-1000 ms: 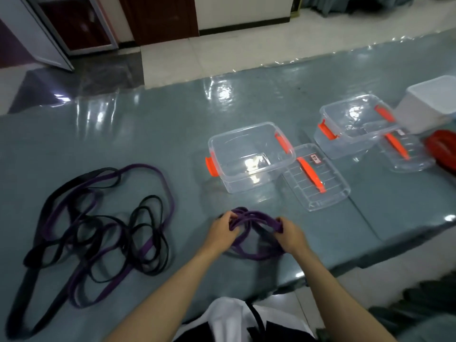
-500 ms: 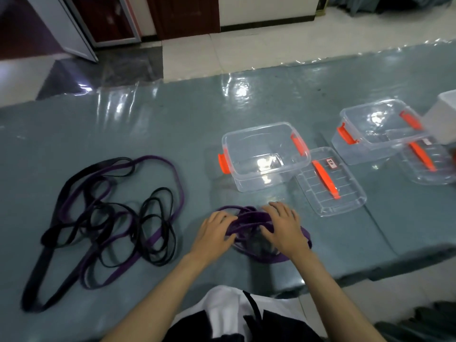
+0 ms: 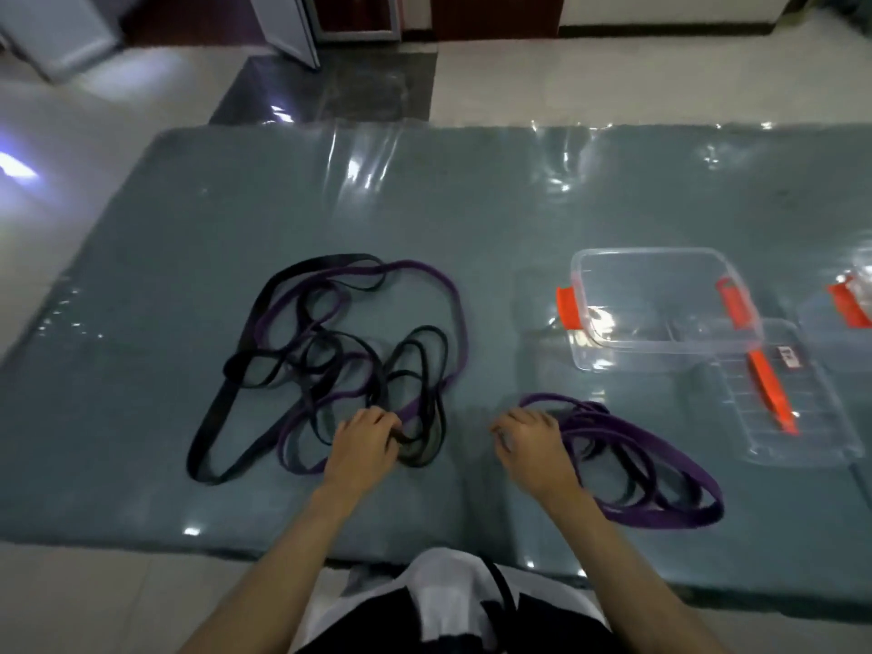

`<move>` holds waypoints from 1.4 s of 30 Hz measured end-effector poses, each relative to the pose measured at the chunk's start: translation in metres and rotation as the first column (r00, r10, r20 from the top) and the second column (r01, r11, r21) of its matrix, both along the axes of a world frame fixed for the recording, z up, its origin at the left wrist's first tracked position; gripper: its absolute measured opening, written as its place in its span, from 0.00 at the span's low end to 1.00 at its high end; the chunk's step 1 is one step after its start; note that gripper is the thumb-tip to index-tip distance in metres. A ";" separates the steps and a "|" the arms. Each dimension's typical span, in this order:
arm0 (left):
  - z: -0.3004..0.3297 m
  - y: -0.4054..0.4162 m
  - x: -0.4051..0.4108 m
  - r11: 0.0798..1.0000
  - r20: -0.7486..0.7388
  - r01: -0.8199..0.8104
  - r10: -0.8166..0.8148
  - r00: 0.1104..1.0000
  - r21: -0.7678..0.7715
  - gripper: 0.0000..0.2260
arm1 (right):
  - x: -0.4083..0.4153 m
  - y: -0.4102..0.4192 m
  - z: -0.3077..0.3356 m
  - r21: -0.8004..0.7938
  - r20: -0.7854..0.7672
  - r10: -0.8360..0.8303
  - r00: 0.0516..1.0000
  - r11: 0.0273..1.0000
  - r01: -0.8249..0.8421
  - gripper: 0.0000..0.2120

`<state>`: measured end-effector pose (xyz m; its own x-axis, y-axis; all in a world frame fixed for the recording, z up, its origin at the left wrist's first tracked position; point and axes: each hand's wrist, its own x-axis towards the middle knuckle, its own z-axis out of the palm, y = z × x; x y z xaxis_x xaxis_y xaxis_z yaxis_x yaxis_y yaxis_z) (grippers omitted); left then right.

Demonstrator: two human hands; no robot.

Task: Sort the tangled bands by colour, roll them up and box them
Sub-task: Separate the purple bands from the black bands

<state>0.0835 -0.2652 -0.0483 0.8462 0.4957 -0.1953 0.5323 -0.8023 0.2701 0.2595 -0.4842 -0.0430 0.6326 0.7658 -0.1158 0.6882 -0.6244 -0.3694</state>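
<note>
A tangle of black and purple bands (image 3: pixel 330 351) lies on the grey-blue table, left of centre. My left hand (image 3: pixel 365 441) rests on its near right edge, fingers curled onto the black loops there. A coiled purple band (image 3: pixel 660 469) lies loosely spread at the right front. My right hand (image 3: pixel 531 441) sits at that coil's left end, fingers curled down; whether it grips the band is unclear. A clear empty box (image 3: pixel 660 304) with orange latches stands behind the coil.
A clear lid (image 3: pixel 792 408) with an orange handle lies right of the box. A second clear box's orange latch (image 3: pixel 849 304) shows at the right edge. The table's near edge (image 3: pixel 424 554) runs just in front of my body.
My left hand left the purple coil and moved left onto the tangle. The coil has sprung open wider on the table. The view shifted left.
</note>
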 end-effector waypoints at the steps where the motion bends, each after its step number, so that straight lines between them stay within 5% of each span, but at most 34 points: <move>1: -0.003 0.011 -0.010 1.000 -0.037 -0.024 0.023 0.999 -0.009 0.12 | -0.006 0.011 -0.002 -0.018 0.015 0.000 1.000 1.000 0.000 0.08; 7: -0.013 0.061 -0.046 0.991 -0.418 -0.049 -0.009 0.908 -0.127 0.25 | -0.039 0.070 -0.016 -0.270 -0.049 -0.015 0.999 0.963 0.001 0.20; 9: -0.015 0.071 -0.049 0.985 -0.474 -0.028 -0.059 0.879 -0.173 0.27 | -0.049 0.083 -0.020 -0.202 -0.206 -0.089 0.975 0.978 0.046 0.24; 11: -0.018 0.080 -0.050 0.986 -0.389 0.009 -0.074 0.918 -0.167 0.21 | -0.056 0.094 -0.020 -0.111 -0.365 -0.132 0.922 0.989 0.097 0.27; 17: -0.021 0.106 -0.052 0.969 -0.115 -0.055 0.028 0.993 -0.239 0.05 | -0.076 0.118 -0.024 -0.044 -0.449 -0.108 0.887 0.994 0.099 0.36; 21: -0.028 0.126 -0.060 0.964 -0.266 0.116 -0.179 0.947 -0.239 0.15 | -0.092 0.135 -0.026 -0.023 -0.463 -0.253 0.850 0.961 0.274 0.30; 25: -0.034 0.142 -0.067 0.991 -0.213 0.136 -0.133 0.968 -0.003 0.12 | -0.105 0.150 -0.033 0.036 -0.557 -0.428 0.712 0.844 0.536 0.20; 29: -0.033 0.165 -0.083 0.994 0.061 -0.104 0.104 0.993 -0.017 0.07 | -0.109 0.158 -0.034 0.049 -0.612 -0.549 0.569 0.692 0.721 0.15; 31: -0.032 0.179 -0.087 0.934 0.173 -0.278 0.319 0.932 -0.223 0.05 | -0.102 0.164 -0.028 0.093 -0.647 -0.566 0.511 0.606 0.790 0.13; 34: -0.027 0.197 -0.086 0.638 0.139 -0.405 0.628 0.765 -0.655 0.03 | -0.088 0.173 -0.013 0.198 -0.710 -0.522 0.472 0.495 0.846 0.14; 36: -0.023 0.210 -0.083 0.501 0.119 -0.388 0.717 0.687 -0.773 0.04 | -0.077 0.180 0.001 0.286 -0.718 -0.473 0.511 0.468 0.836 0.16; 42: 0.003 0.247 -0.069 0.455 0.205 -0.254 0.742 0.638 -0.854 0.07 | -0.048 0.211 0.062 0.505 -0.689 -0.368 0.625 0.374 0.778 0.17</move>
